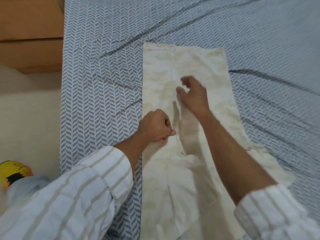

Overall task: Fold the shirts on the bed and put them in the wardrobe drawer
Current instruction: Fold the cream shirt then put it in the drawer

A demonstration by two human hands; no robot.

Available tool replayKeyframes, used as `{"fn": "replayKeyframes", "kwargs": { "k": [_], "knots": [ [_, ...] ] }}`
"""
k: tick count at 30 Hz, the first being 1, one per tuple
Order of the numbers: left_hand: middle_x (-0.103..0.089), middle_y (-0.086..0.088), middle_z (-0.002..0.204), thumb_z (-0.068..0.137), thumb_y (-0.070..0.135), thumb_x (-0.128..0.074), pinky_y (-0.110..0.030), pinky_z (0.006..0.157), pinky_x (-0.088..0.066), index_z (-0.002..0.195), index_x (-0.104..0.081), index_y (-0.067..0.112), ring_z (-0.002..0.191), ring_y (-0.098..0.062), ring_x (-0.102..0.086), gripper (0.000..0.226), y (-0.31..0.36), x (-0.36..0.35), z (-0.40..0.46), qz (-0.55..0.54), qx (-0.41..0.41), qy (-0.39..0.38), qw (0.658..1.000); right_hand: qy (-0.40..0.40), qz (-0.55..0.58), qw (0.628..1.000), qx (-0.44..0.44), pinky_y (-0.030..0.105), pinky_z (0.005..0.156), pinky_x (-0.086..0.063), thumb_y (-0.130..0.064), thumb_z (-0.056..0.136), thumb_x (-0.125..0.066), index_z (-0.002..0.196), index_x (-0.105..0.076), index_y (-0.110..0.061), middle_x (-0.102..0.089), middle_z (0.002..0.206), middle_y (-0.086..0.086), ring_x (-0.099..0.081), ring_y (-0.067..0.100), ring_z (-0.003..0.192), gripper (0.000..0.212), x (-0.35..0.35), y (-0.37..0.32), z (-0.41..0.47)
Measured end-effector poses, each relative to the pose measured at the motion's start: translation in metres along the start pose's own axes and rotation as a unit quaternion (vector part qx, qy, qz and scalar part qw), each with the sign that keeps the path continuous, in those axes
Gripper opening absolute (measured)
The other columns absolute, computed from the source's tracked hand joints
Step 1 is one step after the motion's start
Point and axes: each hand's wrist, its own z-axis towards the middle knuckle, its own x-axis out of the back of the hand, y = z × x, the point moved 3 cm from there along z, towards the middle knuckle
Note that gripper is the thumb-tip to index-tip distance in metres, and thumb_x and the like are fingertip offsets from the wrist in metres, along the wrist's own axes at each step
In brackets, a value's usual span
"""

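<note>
Herringbone-sheeted bed [97,94] carries the cream shirt [187,63], laid flat as a long panel for folding; left hand [155,128] holds a fist-tight grip pinching its cloth, apparently anchoring it, while right hand [194,94] hovers loosely open above, empty.

Both arms wear a white long-sleeved shirt with pale beige stripes — the left sleeve [83,193] is buttoned at a broad cuff, its stripes running along the arm. The right sleeve [277,213] is pushed up the forearm and bunched in thick folds, leaving the right hand [194,94] and left hand [154,127] bare. At the lower left shows a yellow shoe [13,172] with black markings — beside it a bit of light blue trouser leg [29,184].
</note>
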Motion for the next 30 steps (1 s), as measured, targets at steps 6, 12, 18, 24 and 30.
{"fn": "replayKeyframes", "kwargs": {
  "k": [6,12,18,24,30],
  "knots": [
    [-0.056,-0.016,0.117,0.088,0.029,-0.066,-0.034,0.082,-0.038,0.124,-0.053,0.010,0.111,-0.034,-0.052,0.042,-0.001,-0.039,-0.052,0.088,-0.077,0.067,0.991,-0.138,-0.118,0.971,-0.153,0.030,0.078,-0.049,-0.064,0.077,-0.071,0.100,-0.060,-0.025,-0.066,0.089,-0.009,-0.062,0.014,0.084,0.046,0.053,0.052,-0.181],
    [-0.034,-0.027,0.154,0.094,0.032,-0.053,-0.054,0.120,-0.024,0.150,-0.034,0.000,0.144,-0.046,-0.030,0.068,-0.021,-0.087,-0.139,0.287,-0.221,0.036,0.932,-0.163,-0.138,0.961,-0.175,0.031,0.052,-0.036,-0.040,0.077,-0.069,0.065,-0.051,-0.015,-0.055,0.064,0.000,-0.059,0.023,0.064,0.033,0.063,0.072,-0.245],
    [0.020,-0.003,0.166,0.098,0.047,-0.050,-0.058,0.119,0.002,0.159,0.010,0.028,0.148,-0.045,0.021,0.087,-0.024,-0.101,-0.162,0.340,-0.159,-0.056,0.925,-0.083,0.076,0.955,-0.276,0.026,0.045,-0.052,-0.024,0.083,-0.067,0.094,-0.062,-0.016,-0.066,0.094,0.005,-0.066,0.021,0.081,0.014,0.070,0.083,-0.263],
    [0.031,0.003,0.162,0.090,0.064,-0.053,-0.065,0.114,0.013,0.157,0.012,0.040,0.141,-0.049,0.034,0.096,-0.015,-0.111,-0.159,0.369,-0.121,-0.087,0.918,0.031,0.008,0.958,-0.286,0.035,0.074,-0.057,-0.036,0.083,-0.071,0.093,-0.066,-0.019,-0.071,0.084,-0.004,-0.068,0.018,0.076,0.021,0.101,0.110,-0.276],
    [0.030,0.000,0.162,0.087,0.065,-0.058,-0.069,0.114,0.011,0.157,0.010,0.040,0.140,-0.052,0.032,0.100,-0.005,-0.114,-0.160,0.383,-0.097,-0.095,0.914,0.260,0.028,0.860,-0.438,0.045,0.102,-0.045,-0.044,0.080,-0.075,0.134,-0.048,-0.002,-0.052,0.135,0.024,-0.053,0.040,0.124,0.074,0.173,0.179,-0.268]
  ]
}}
